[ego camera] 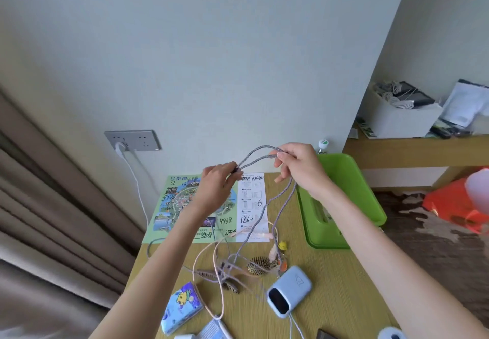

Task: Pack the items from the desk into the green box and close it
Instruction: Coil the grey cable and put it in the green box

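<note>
Near edge of the desk [330, 285]: a blue tissue pack [182, 304] on the left, and a pale blue power bank [289, 289] to its right. Just beyond, a spiky hairbrush [260, 266] sits beside a tangle of pink cable [194, 269]. Up above the desk, both hands are on 1 grey braided cable [254, 153]. The left hand [215, 187] pinches its dark end, and the right hand [299, 169] pinches the doubled strands at thumb and forefinger, other fingers loosely curled. 2 strands drop from the right hand into the tangle. A printed map [185, 206] lies under the left hand. The green box [352, 179] stands open at the desk's far right, behind the right forearm. On the far wall, a socket plate [133, 140] holds a white plug.
</note>
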Motion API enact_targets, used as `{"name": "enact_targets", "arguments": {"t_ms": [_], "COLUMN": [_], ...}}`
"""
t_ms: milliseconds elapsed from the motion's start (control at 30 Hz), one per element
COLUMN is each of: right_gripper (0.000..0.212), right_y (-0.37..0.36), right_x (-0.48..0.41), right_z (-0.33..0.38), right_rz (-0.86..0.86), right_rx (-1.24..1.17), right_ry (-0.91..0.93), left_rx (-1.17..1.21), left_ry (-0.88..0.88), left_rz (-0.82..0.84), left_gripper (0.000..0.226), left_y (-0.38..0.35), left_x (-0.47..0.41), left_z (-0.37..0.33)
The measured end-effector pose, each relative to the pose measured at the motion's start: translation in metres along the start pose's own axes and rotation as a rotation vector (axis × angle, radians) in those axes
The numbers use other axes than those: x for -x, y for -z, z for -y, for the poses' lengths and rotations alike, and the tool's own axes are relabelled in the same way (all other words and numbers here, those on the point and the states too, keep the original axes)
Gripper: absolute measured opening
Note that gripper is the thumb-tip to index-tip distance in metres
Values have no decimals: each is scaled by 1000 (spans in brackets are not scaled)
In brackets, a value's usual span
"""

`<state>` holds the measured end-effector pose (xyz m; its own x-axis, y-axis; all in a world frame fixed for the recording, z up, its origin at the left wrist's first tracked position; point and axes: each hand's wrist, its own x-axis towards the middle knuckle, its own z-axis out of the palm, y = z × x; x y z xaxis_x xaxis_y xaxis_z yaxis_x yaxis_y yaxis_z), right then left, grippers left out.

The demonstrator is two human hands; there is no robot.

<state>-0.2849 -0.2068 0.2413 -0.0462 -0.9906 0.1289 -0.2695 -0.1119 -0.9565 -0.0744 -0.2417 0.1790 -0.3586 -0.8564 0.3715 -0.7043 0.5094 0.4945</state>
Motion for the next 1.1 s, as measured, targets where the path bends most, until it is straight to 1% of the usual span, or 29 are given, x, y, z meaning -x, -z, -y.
{"name": "enact_targets", "arguments": {"t_ms": [133,267,333,433,567,633,700,733,767,800,900,1000,1033,1100], "right_gripper": [23,16,12,16,9,16,29,33,35,35,31,30,31,31], "right_y": [5,11,17,25,26,24,21,19,17,16,12,11,10,8], "right_x": [7,16,21,35,58,69,77,80,82,83,82,77,75,71], "right_z": [37,62,62,49,6,-17,-33,-35,-33,-28,-2,32,45,69], "right_rz": [-35,-46,12,184,345,392,403,393,375,354,276,251,247,237], "right_rx": [-71,-163,-196,-168,-29,175,444,510,513,465,190,-57,-120,-235], "right_ry": [32,88,69,-6,-134,-183,-167,-141,-113,-94,-87,-55,-42,-16], "left_rx": [54,-39,-110,-169,-189,-188,-179,-165,-135,-85,117,318,362,414], "left_ry": [-24,-37,-51,-54,-15,12,45,67,92,118,171,212,215,193], "left_rz": [-36,-146,-203,-231,-226,-213,-186,-160,-128,-93,-7,76,104,153], "left_gripper": [25,22,22,23,24,23,22,23,23,23,24,21,23,38], "left_y": [37,77,95,114,128,130,131,130,130,131,130,131,131,133], "left_x": [2,-8,-11,-8,5,13,21,26,30,34,41,46,47,48], "left_z": [-18,-35,-42,-50,-57,-58,-56,-55,-54,-55,-59,-74,-79,-90]}}
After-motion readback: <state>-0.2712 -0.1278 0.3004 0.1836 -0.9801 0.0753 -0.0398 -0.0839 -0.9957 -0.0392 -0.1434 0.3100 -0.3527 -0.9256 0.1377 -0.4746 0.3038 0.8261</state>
